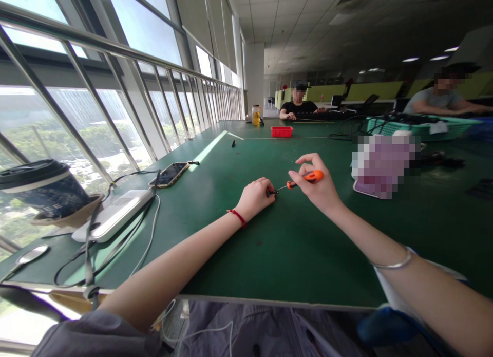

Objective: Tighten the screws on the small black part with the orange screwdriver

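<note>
My right hand point(318, 186) grips a small screwdriver point(304, 179) with an orange and black handle, its thin shaft pointing left toward my left hand. My left hand point(256, 196) rests on the green table point(292, 244) as a closed fist, fingers curled over something small that I cannot make out; the screwdriver tip meets it at the fingertips. A red cord circles my left wrist and a silver bangle my right forearm.
On the left lie a phone point(170, 173), a white device point(115, 213) with cables, and a dark cup point(44, 190) by the window railing. A red tray point(281, 131) and a yellow jar point(256, 114) stand farther back. Two people sit at the far end. A pink blurred item point(381, 164) lies on the right.
</note>
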A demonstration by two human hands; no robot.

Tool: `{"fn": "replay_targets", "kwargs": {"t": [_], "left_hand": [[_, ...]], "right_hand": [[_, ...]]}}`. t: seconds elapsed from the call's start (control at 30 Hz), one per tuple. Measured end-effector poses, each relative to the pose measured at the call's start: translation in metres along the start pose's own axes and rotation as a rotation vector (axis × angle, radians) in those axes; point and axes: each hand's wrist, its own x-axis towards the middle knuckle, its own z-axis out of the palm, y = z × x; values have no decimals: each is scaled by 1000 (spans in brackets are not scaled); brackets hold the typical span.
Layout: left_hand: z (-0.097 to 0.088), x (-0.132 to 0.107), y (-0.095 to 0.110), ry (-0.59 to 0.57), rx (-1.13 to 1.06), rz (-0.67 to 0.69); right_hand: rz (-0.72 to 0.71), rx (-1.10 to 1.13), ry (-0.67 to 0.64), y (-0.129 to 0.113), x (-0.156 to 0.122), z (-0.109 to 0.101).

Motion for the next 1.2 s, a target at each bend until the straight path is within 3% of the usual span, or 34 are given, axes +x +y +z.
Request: {"fn": "replay_targets", "kwargs": {"t": [0.37, 0.53, 0.7, 0.87, 0.93, 1.03, 1.07, 1.1, 1.2], "left_hand": [[-1, 0, 0, -7, 5, -1], [0, 1, -1, -11, 21, -3], [0, 0, 1, -17, 20, -18], [-1, 0, 2, -11, 20, -30], [-1, 0, 2, -18, 19, -43], [-1, 0, 2, -24, 9, -57], [-2, 0, 2, -22, 5, -56], [-2, 0, 3, -18, 1, -56], [-3, -1, 4, -5, -15, -49]], "right_hand": [[-58, 41, 21, 0, -1, 3], [10, -35, -42, -4, -3, 2], [-70, 39, -17, -3, -3, 2], [-82, 37, -94, -3, -4, 2], [-146, -41, -38, -4, -2, -2], [-304, -247, 180, 1, 5, -11], [-327, -345, 178, 5, 7, -13], [-342, -410, 124, 10, 9, -14], [-291, -502, -269, 30, 11, -10]]}}
